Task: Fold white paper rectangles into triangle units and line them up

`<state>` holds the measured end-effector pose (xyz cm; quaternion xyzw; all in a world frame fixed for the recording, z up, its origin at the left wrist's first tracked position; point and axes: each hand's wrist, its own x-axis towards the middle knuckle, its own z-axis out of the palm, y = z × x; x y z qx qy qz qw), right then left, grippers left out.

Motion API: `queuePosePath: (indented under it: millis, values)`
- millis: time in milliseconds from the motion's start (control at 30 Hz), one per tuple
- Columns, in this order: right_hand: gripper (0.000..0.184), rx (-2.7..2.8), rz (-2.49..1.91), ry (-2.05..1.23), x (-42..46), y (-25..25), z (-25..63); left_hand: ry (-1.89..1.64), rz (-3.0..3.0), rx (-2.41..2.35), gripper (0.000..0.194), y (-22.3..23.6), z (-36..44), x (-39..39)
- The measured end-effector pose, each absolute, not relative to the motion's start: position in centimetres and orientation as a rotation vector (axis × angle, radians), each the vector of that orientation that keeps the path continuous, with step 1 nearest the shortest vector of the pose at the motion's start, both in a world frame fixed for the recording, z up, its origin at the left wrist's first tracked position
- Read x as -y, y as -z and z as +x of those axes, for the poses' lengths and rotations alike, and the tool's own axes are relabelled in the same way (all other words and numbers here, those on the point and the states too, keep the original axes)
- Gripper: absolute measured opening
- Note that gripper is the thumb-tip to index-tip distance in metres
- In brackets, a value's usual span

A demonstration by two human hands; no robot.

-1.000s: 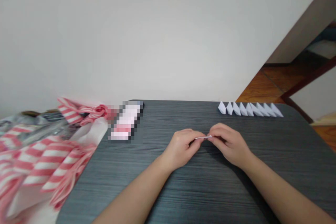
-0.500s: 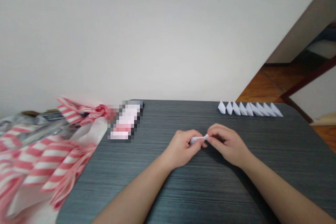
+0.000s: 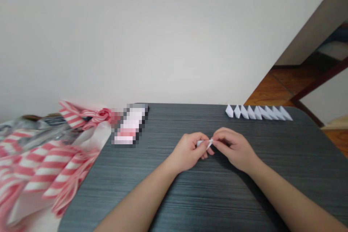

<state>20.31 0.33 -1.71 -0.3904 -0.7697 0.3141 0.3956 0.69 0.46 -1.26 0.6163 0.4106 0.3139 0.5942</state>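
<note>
**Where a slip would start: at the pinch**

While the bare left hand (image 3: 187, 152) and the bare right hand (image 3: 235, 148) are meeting in a narrow pinch at mid-table, a small white folded paper strip (image 3: 204, 143) is sitting between their fingertips, partly hidden, just above the dark grey wood-grain tabletop (image 3: 168, 123). Both hands are holding it; how firmly cannot be told from this view. The likeliest trouble, by judgement, is the strip slipping or springing loose, since so little of it is showing outside the fingers. A row of white folded paper pieces (image 3: 258, 113) is standing along the far edge, well ahead of the hands; a wide sweep of the right arm could knock them over that rim. On the left, a pink-and-white striped cloth (image 3: 46, 166) is bunching at the table's side, near a pixelated pink-and-white object (image 3: 130, 125) that cannot be identified. Dark tabletop is stretching between the hands and the row, and between the hands and the cloth, leaving room for moving on both sides.
</note>
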Motion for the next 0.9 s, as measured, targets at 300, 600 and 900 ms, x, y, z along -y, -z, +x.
queuePosePath:
  millis: [300, 600, 900]
  values:
    - [0.013, 1.988, -0.846, -0.705, -0.46, 1.95, 20.74, -0.7, 1.226, -0.864, 0.029, 0.91, 0.71, -0.32]
    - [0.022, 2.058, -0.785, -0.609, -0.03, 1.86, 21.12, -0.644, 1.12, -0.8, 0.035, 1.05, 0.56, -0.49]
    - [0.024, 2.198, -0.772, -0.574, 0.02, 1.71, 21.06, -0.61, 1.132, -0.821, 0.036, 1.11, 0.51, -0.63]
